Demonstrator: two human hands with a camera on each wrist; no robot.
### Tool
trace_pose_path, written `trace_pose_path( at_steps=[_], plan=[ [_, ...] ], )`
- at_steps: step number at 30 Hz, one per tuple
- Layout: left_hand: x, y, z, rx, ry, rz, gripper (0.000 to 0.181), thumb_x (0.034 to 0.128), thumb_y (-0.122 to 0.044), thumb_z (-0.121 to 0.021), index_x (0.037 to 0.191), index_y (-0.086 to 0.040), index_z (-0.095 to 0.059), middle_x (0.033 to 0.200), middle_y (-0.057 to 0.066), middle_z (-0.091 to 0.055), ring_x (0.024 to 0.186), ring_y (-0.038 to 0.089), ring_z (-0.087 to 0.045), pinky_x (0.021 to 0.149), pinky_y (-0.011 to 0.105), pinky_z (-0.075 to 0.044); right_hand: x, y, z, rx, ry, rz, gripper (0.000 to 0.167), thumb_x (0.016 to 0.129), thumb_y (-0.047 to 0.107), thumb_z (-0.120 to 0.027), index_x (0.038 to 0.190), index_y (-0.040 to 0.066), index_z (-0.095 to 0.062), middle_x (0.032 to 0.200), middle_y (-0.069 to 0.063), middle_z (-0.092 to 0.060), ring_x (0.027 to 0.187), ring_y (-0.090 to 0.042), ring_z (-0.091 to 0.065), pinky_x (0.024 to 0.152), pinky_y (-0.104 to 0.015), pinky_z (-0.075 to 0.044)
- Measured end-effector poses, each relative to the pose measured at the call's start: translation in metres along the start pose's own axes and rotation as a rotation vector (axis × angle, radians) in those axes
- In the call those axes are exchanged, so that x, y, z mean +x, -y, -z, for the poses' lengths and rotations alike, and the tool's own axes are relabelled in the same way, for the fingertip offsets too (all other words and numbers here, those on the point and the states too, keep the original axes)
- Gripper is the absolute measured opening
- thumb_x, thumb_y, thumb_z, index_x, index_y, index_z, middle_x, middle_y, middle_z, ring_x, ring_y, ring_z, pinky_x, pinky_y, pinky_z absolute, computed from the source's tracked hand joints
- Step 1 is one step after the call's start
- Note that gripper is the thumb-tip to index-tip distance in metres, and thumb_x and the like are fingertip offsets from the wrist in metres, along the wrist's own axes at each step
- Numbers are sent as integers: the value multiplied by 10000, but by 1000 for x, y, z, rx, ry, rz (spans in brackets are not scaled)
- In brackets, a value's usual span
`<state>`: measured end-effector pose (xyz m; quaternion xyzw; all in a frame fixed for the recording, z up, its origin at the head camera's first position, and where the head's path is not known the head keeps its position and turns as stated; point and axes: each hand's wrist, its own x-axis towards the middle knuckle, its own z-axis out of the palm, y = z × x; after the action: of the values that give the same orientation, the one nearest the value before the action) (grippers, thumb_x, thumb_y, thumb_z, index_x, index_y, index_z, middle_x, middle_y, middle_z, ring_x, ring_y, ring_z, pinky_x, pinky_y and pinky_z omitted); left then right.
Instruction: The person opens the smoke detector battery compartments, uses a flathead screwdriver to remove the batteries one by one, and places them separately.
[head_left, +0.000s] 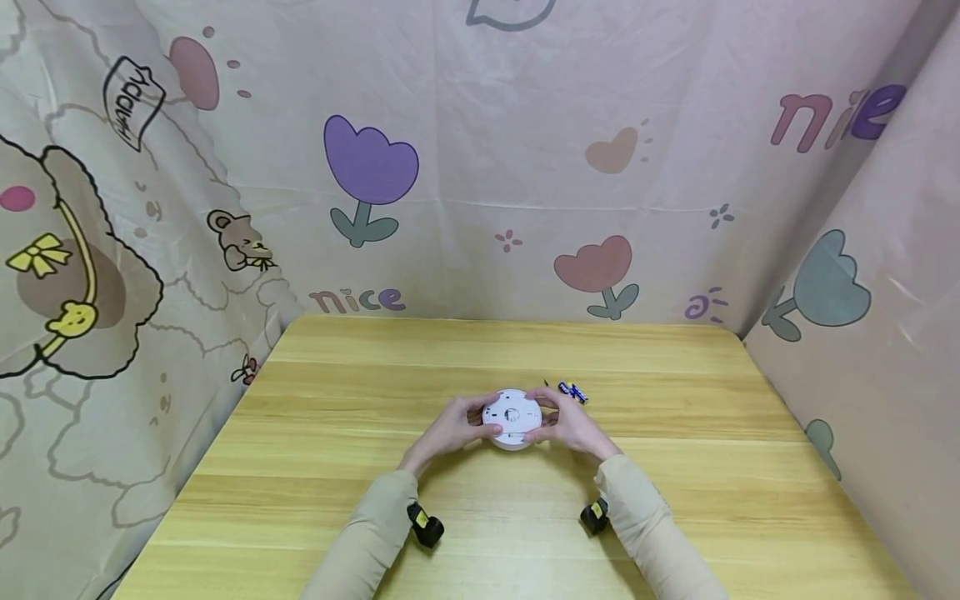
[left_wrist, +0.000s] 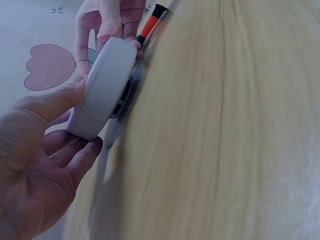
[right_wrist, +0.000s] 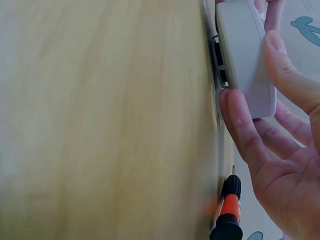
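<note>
A round white smoke detector (head_left: 512,417), its flat slotted back facing up, is held just over the table between both hands. My left hand (head_left: 457,423) grips its left edge, thumb on the upper face and fingers beneath. On the opposite edge my right hand (head_left: 572,425) holds it the same way. The left wrist view shows the detector's white side wall (left_wrist: 105,85) and a dark vented dome (left_wrist: 125,97) on the underside. An orange and black screwdriver (right_wrist: 230,202) lies near my right hand in the right wrist view; in the head view that hand mostly hides it.
Blue batteries (head_left: 573,392) lie on the wooden table (head_left: 360,367) just beyond my right hand. Patterned curtains (head_left: 480,167) close off the back and both sides. A small black camera is strapped at each wrist.
</note>
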<state>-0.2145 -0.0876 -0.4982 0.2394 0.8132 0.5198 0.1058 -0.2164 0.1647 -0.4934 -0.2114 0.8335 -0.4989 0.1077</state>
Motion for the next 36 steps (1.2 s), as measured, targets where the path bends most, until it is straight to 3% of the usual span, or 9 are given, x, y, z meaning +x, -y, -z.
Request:
trace_pose_path(
  at_steps=[8,16,21,27,31,36],
  plan=[
    [0,-4,-1,-79,-13,29,713,859,-82,-776,1462,72,-429,1501,283,-477,1380,432,-495,1142,478,-452,-2,-1,-1,40,22,16,767,755,76,-860,1401,-35,-461,1447,-313,-487,1237,-477,-591,981,-430,-588],
    [0,-4,-2,-139,-34,45,872,844,-44,-782,1531,89,-262,1523,305,-432,1388,466,-470,1136,519,-447,-5,-3,1,70,32,-10,894,808,96,-832,1519,-41,-308,1377,-359,-525,990,-298,-693,852,-287,-605],
    [0,-5,-2,-123,-48,82,921,843,-68,-788,1552,75,-218,1531,306,-418,1393,460,-467,1164,535,-413,-7,-8,4,93,34,-60,764,906,170,-749,1512,-44,-337,1311,-321,-581,974,-285,-692,855,-348,-590],
    [-1,-1,0,-132,-50,112,890,915,-146,-731,1576,41,-167,1550,276,-417,1379,452,-486,1183,564,-386,-6,-9,6,149,37,-97,642,942,148,-695,1446,-115,-398,1119,-279,-666,789,-228,-701,719,-322,-620],
    [-3,0,1,-110,-96,168,787,966,-201,-674,1563,42,-223,1437,278,-539,1238,414,-605,1092,522,-501,-5,-9,6,160,54,-97,598,946,130,-683,1412,-151,-434,985,-208,-698,743,-210,-692,676,-310,-625],
    [-2,1,0,-138,-124,249,707,983,-209,-646,1514,101,-296,1216,279,-675,897,273,-725,812,367,-637,-6,-7,5,175,61,-105,553,941,120,-684,1376,-155,-483,913,-146,-700,721,-195,-682,657,-295,-625]
  ],
)
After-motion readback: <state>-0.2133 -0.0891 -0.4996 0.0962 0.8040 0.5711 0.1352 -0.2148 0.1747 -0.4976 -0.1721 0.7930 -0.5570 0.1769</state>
